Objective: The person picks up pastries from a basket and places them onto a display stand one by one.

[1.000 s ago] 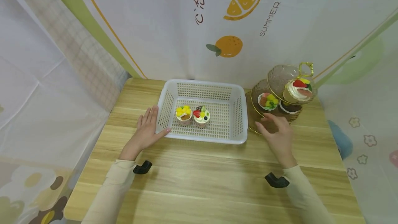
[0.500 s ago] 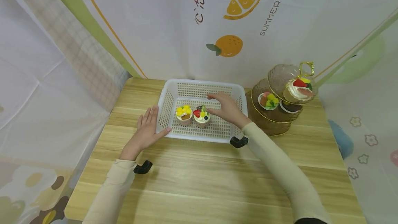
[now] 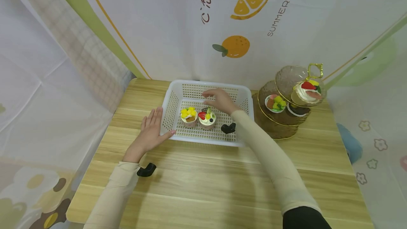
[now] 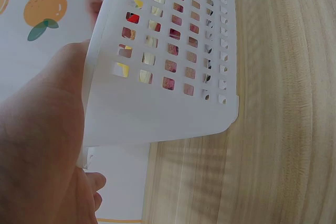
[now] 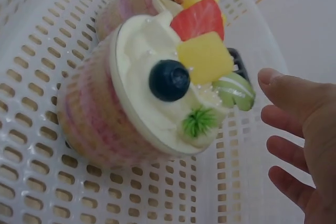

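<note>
left hand (image 3: 149, 131) lies against the white basket (image 3: 206, 141), fingers straight, thumb over the rim, not clenched. inside, the strawberry-topped cupcake (image 3: 207, 119) and yellow-topped cupcake (image 3: 189, 117) stand side by side. right hand (image 3: 222, 101) hovers just behind the strawberry one, fingers relaxed, apart from it, holding nothing. gold-rimmed stand (image 3: 284, 80) sits off right. cloth (image 3: 178, 45) at the back reads "summer ora", cut off, plus 心想.

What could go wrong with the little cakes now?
The right hand is close to the strawberry-topped cupcake, so a small slip might smudge it. That one stands near the yellow-topped cupcake, so a bump may knock both. The left hand rests against the basket; a push could slide it.
</note>
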The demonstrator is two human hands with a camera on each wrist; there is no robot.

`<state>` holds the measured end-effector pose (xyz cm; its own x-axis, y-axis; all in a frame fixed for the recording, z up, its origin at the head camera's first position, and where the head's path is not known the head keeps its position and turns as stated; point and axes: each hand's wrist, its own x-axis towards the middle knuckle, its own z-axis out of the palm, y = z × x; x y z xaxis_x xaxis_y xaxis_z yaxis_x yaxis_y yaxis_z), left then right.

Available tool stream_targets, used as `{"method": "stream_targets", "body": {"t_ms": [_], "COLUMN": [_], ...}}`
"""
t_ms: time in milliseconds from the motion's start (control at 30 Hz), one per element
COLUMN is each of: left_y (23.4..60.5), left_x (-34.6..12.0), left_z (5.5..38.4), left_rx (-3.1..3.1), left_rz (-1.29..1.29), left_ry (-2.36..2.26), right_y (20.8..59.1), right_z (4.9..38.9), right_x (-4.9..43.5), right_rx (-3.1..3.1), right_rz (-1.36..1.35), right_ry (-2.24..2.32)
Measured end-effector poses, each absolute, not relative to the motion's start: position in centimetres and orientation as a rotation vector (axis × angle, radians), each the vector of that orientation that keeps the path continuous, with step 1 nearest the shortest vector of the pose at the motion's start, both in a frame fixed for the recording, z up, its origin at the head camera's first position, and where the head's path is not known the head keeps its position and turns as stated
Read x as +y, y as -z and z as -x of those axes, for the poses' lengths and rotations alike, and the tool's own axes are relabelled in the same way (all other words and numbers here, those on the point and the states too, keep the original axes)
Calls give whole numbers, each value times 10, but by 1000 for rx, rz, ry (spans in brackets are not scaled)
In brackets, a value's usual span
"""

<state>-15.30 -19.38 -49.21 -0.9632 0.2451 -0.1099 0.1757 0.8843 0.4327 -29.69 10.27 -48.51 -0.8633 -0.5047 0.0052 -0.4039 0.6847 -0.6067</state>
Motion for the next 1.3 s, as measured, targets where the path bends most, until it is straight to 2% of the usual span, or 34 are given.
{"method": "stream_targets", "body": {"t_ms": [433,1033,1300], "left_y": [493,490,491], "left_x": [-192,-193,-193], "left_z": [153,151,152], "left_rx": [2895,2883,2900], "left_rz": [-320,-309,-313], "left_ry": [-618,-650,-627], "right_y": [498,490,480], "right_z": [302,300,289], "right_x": [89,84,74], "right_rx": [2603,2394,2327], "right_rz": [655,734,721], "right_ry": [976,895,806]}}
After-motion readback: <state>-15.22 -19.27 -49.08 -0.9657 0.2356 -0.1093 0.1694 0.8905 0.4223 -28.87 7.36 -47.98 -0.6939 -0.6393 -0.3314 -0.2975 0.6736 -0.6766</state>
